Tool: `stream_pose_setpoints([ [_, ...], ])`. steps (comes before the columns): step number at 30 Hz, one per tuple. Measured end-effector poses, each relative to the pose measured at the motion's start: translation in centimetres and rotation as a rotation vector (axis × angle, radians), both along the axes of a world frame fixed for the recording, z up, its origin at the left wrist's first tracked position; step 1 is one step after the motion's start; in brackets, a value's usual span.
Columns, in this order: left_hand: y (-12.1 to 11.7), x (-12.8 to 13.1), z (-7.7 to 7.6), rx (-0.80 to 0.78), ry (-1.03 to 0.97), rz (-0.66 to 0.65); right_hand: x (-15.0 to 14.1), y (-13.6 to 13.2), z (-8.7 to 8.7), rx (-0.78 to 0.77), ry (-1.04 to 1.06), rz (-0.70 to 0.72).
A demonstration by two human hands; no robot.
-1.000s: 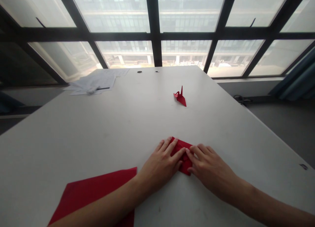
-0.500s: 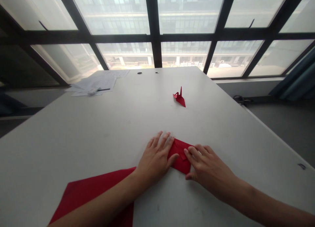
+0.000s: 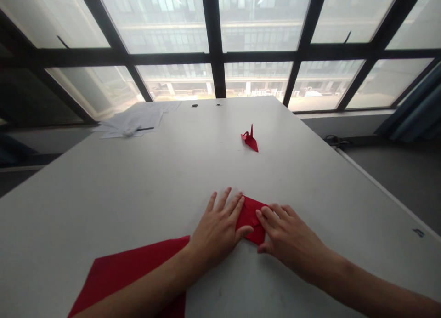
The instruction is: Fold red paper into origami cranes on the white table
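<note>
A small piece of folded red origami paper (image 3: 255,207) lies flat on the table, with fold lines and flaps on its upper side. My left hand (image 3: 220,226) rests palm down on its left side, fingers spread and thumb over the lower left edge. From the right, my right hand (image 3: 287,230) has its bent fingers pressed together on the paper, index fingertip on a flap and thumb by the lower corner. The paper's right end is hidden under that hand. Beneath my left forearm is a larger red sheet (image 3: 120,267), partly covered.
A finished red paper crane (image 3: 250,139) stands farther back on the white table (image 3: 172,171). Loose white papers (image 3: 138,116) with a dark pen (image 3: 146,128) lie at the far left. Windows rise behind the far edge. Bundled cables (image 3: 336,140) sit beyond the right edge.
The fingers of my left hand have spread wider on the paper. My right hand stays at the right end, its fingertips shifted only slightly. The view has tilted a little.
</note>
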State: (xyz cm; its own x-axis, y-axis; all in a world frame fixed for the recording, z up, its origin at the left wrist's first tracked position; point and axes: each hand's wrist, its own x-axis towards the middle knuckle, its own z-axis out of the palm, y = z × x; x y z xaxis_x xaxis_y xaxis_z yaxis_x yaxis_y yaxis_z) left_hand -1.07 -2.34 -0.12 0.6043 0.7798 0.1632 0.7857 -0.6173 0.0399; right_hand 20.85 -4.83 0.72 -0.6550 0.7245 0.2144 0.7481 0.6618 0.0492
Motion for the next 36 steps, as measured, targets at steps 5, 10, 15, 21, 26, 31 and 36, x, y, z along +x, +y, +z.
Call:
stream_pose_setpoints([
  [5,0.5,0.0,-0.1,0.028,-0.081,0.103,0.2,0.0,0.2,-0.022,-0.009,-0.007],
  [10,1.0,-0.4,1.3,-0.081,-0.203,0.01,2.5,2.1,0.7,-0.008,-0.033,-0.03],
  [15,1.4,-0.7,1.6,-0.218,-0.206,-0.305,4.7,4.9,1.0,-0.011,-0.045,0.079],
  [21,0.5,0.0,1.2,-0.178,-0.074,-0.267,3.4,4.0,0.3,-0.027,0.026,-0.027],
  [26,-0.3,0.6,1.1,-0.141,-0.037,-0.193,1.7,1.7,-1.5,-0.129,0.086,-0.06],
  [31,0.2,0.3,0.7,-0.099,-0.022,-0.276,1.6,1.5,-1.8,-0.165,0.094,-0.015],
  [36,0.6,0.1,0.3,-0.112,-0.005,-0.315,1.4,1.7,-1.7,-0.174,0.105,-0.077],
])
